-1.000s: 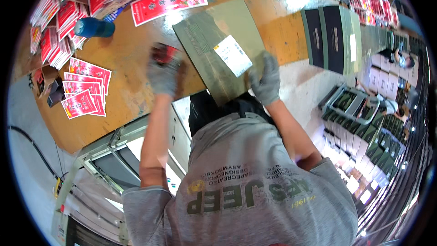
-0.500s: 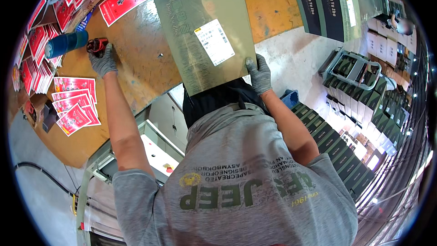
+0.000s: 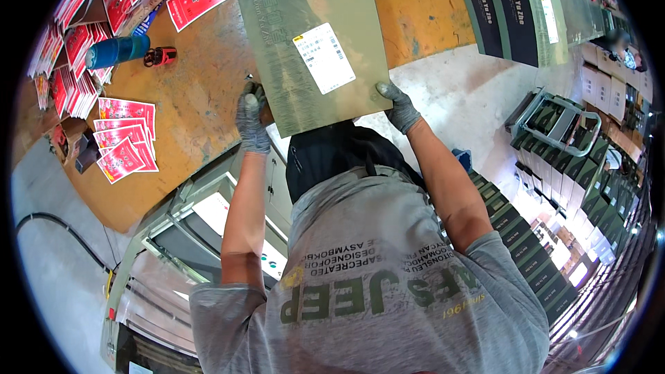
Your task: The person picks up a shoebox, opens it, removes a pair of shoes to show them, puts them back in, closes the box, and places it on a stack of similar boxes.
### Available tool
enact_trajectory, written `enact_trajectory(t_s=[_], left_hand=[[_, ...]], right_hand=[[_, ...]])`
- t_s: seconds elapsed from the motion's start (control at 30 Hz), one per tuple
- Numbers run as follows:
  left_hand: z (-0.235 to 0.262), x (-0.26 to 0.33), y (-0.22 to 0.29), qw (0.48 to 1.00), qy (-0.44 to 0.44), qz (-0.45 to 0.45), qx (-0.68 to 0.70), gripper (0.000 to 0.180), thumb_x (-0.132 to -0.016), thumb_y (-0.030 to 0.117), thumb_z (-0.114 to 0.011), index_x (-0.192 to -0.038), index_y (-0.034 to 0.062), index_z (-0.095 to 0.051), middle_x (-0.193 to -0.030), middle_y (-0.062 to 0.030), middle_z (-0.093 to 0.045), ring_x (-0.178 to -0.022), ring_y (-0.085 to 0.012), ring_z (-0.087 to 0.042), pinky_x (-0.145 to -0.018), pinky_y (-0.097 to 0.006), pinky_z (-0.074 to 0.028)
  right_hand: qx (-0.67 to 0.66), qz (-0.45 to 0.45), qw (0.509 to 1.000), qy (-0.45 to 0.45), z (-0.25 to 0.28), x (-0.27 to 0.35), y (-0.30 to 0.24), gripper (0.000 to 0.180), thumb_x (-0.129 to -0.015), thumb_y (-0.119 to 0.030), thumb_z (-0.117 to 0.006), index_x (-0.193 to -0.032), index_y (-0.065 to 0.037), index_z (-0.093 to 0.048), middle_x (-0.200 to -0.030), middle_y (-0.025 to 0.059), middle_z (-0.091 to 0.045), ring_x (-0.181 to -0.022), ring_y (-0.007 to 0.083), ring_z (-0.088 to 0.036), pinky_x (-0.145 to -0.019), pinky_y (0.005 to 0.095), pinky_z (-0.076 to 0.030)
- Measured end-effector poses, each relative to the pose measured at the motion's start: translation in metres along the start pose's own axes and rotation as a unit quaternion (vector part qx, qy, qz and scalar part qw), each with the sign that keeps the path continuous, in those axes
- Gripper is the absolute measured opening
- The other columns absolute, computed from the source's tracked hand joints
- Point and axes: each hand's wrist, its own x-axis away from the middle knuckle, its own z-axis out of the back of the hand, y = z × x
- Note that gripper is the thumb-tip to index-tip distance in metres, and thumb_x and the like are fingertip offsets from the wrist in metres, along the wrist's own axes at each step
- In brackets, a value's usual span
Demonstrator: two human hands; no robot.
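A flat olive-green box [image 3: 315,0] with a white label [image 3: 324,58] on its upper face lies at the table's front edge, its near end jutting over my lap. My right hand [image 3: 400,107], in a grey glove, grips its near right corner, thumb on top. Just beside the box's left edge is my gloved left hand [image 3: 251,119], fingers raised and a little apart, with nothing seen in it; whether it touches the box I cannot tell. A small red and black object [image 3: 160,57] rests on the table beside a blue cylindrical bottle [image 3: 118,51].
Red printed cards [image 3: 125,138] lie fanned on the worn wooden table [image 3: 201,90], with stacks of red packets [image 3: 80,90] behind. More dark green boxes [image 3: 512,10] stand at the far right. Boxes [image 3: 526,249] and a grey metal-framed cart [image 3: 554,121] occupy the floor at right.
My left hand has let go of the red and black object beside the bottle and moved right to the box's left edge. My right hand keeps its grip on the corner.
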Motion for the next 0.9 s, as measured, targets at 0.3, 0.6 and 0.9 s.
enact_trajectory(t_s=[0.3, 0.6, 0.9], left_hand=[[-0.031, 0.027, 0.011, 0.995, -0.085, 0.040, -0.019, 0.084, -0.081, 0.056, -0.080, -0.142, 0.0052, -0.052, -0.132, -0.0074, -0.062, -0.117, -0.0227, -0.062, -0.100, -0.037, -0.054], [-0.082, 0.091, 0.014, 0.895, -0.322, 0.297, -0.080, 0.079, -0.086, 0.052, -0.071, -0.147, 0.0079, -0.047, -0.144, -0.0144, -0.054, -0.128, -0.0322, -0.056, -0.103, -0.048, -0.050], [-0.224, 0.167, 0.015, 0.788, -0.474, 0.366, -0.145, 0.087, -0.086, 0.052, -0.070, -0.152, 0.0077, -0.036, -0.143, -0.0161, -0.051, -0.125, -0.0356, -0.054, -0.102, -0.052, -0.049]], right_hand=[[0.011, 0.039, 0.995, -0.092, -0.005, 0.022, -0.021, 0.080, -0.080, -0.022, -0.077, -0.150, -0.002, -0.042, -0.132, 0.0140, -0.061, -0.118, 0.0242, -0.060, -0.105, 0.0369, -0.047], [-0.089, 0.168, 0.982, -0.009, 0.065, 0.150, -0.008, 0.084, -0.068, -0.010, -0.081, -0.145, 0.000, -0.051, -0.127, 0.0098, -0.066, -0.114, 0.0199, -0.061, -0.101, 0.0360, -0.048], [-0.055, 0.257, 0.950, 0.169, 0.106, 0.261, 0.067, 0.097, -0.083, -0.029, -0.082, -0.157, 0.003, -0.028, -0.150, 0.0123, -0.050, -0.134, 0.0206, -0.048, -0.112, 0.0362, -0.039]])
